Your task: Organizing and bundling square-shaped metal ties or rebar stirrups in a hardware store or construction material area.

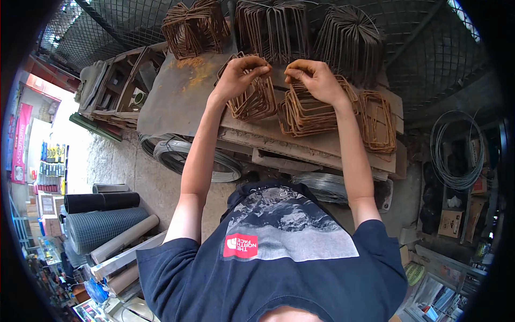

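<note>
Rust-brown wire frames (308, 115) on tabletop (177, 102); left hand (237, 79), right hand (322, 84) above, fingertips curled together; cannot tell if gripping.

1. Wall (450, 70): dark wire mesh, behind the worktop; daylight showing through at the upper corners.
2. Worktop (171, 110): grey-brown, flat, orange-yellow dust toward its far left.
3. Rack (119, 68): wooden, open compartments, left of the worktop.
4. Floor (122, 161): grey, worn.
5. Opening (76, 122), left: bright with daylight.
6. Cartons (450, 223), right: in shade.
</note>
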Action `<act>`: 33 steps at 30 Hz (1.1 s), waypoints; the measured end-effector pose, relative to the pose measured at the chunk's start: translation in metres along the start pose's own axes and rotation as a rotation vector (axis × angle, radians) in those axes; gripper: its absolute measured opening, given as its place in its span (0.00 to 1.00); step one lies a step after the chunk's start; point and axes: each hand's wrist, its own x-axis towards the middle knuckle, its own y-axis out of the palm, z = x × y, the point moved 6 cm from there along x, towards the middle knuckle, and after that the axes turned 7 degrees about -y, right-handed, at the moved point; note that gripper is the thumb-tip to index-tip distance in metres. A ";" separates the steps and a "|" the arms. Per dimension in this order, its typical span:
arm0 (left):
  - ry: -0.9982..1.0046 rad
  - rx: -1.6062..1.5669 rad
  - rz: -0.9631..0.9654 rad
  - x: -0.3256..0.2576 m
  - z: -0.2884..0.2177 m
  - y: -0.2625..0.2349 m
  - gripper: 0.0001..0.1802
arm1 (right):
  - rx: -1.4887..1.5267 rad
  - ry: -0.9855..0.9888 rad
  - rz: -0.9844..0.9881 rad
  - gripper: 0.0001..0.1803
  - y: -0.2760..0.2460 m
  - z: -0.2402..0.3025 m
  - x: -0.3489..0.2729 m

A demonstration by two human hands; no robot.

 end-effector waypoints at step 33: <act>0.021 -0.027 0.065 0.012 0.014 0.011 0.11 | 0.070 0.126 -0.132 0.14 0.019 -0.018 -0.001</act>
